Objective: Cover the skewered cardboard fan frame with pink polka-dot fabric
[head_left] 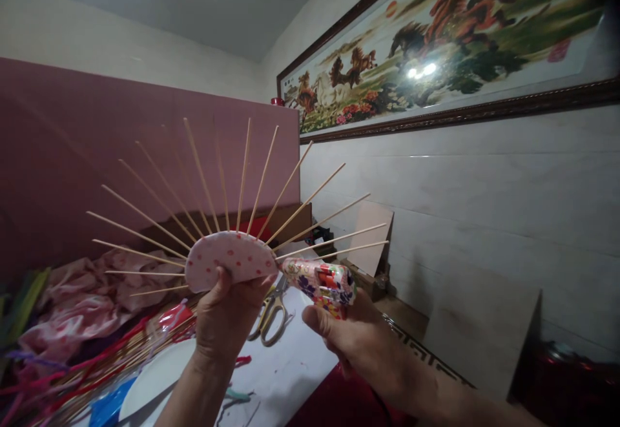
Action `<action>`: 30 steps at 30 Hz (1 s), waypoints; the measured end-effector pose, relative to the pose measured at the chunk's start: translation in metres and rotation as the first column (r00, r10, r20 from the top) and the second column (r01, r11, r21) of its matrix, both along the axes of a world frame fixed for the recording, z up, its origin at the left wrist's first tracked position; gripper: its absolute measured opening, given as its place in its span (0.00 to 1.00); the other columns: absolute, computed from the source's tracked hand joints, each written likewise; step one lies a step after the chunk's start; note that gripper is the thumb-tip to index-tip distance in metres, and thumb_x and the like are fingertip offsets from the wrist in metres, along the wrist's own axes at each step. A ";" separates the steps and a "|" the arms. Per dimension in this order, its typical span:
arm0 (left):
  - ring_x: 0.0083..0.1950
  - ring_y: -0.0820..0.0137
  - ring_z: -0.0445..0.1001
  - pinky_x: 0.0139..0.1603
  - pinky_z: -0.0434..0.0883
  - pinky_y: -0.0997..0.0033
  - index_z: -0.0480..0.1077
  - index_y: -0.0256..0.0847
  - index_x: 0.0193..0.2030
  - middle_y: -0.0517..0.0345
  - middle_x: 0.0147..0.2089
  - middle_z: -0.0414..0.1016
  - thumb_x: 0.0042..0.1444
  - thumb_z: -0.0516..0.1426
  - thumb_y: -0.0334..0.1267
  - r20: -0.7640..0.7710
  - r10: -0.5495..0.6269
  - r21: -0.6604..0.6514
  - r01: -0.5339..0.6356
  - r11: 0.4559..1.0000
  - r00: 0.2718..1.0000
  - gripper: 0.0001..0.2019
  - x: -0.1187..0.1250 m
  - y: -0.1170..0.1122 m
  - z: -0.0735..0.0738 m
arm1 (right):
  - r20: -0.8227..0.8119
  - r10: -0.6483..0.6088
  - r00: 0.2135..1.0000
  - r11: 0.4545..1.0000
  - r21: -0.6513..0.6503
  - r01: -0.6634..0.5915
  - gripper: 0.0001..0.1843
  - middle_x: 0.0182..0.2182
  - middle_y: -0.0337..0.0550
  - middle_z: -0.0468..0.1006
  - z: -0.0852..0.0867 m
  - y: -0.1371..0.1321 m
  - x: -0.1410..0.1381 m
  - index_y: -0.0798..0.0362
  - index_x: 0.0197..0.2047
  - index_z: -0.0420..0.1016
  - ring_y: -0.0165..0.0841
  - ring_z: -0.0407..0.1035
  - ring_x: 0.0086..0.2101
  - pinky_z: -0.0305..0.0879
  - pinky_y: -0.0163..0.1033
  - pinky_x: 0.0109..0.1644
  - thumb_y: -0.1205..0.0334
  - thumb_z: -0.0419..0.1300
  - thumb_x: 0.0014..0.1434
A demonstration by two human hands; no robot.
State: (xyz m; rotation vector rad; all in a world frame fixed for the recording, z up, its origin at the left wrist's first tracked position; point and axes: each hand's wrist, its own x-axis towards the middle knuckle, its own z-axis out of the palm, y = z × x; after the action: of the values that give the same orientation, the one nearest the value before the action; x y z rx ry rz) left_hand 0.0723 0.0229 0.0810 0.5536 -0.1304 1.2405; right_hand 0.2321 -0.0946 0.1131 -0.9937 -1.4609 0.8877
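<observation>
My left hand point(235, 307) grips a half-round disc point(227, 256) from below, thumb on its face; the disc is pale pink with red dots. Thin wooden sticks point(305, 204) fan out from its curved rim, up and to both sides. In my right hand point(353, 333) is a flower-patterned glue gun point(314, 278), its tip pointing left at the right end of the disc. Whether the tip touches the rim is too small to tell. Behind my hands, scissors point(274, 323) with gold-coloured handles lie on a white sheet point(295, 349).
At left lie crumpled pink fabric point(72, 311), red fuzzy strips and loose sticks, with a white round plate point(155, 375) nearer. A pink panel point(58, 156) rises behind. A framed horse picture point(363, 84) hangs on the right wall. Boards point(371, 239) lean below it.
</observation>
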 end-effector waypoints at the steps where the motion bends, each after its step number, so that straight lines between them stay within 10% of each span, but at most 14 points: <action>1: 0.47 0.55 0.75 0.49 0.69 0.47 0.71 0.44 0.49 0.49 0.44 0.79 0.57 0.52 0.38 0.005 -0.004 -0.010 0.005 1.000 1.000 0.14 0.000 0.000 0.000 | 0.006 -0.013 1.000 1.000 0.018 0.013 0.15 0.13 0.30 0.59 0.001 0.000 -0.001 0.54 0.28 0.72 0.23 0.52 0.15 0.53 0.28 0.17 0.50 0.61 0.53; 18: 0.47 0.58 0.75 0.55 0.64 0.46 0.75 0.39 0.39 0.48 0.39 0.80 0.61 0.47 0.41 0.054 -0.081 -0.087 0.085 0.993 0.995 0.16 0.005 -0.010 0.003 | 0.078 -0.090 0.993 0.990 0.112 0.081 0.16 0.20 0.38 0.71 -0.008 0.000 -0.009 0.55 0.29 0.74 0.29 0.67 0.25 0.64 0.30 0.27 0.50 0.58 0.56; 30: 0.49 0.61 0.75 0.53 0.67 0.55 0.75 0.41 0.43 0.49 0.43 0.79 0.63 0.43 0.39 0.154 -0.213 0.085 0.201 0.976 0.965 0.19 0.008 -0.019 0.008 | 0.040 -0.198 0.979 0.939 0.293 0.178 0.14 0.26 0.43 0.75 -0.032 0.008 -0.018 0.54 0.31 0.74 0.32 0.68 0.26 0.67 0.35 0.31 0.52 0.56 0.57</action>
State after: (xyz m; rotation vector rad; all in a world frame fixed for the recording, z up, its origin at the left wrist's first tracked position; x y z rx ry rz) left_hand 0.0804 0.0043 0.0890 0.4849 -0.3607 1.0782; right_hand 0.2142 -0.0868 0.0815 -0.9323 -1.4752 0.4885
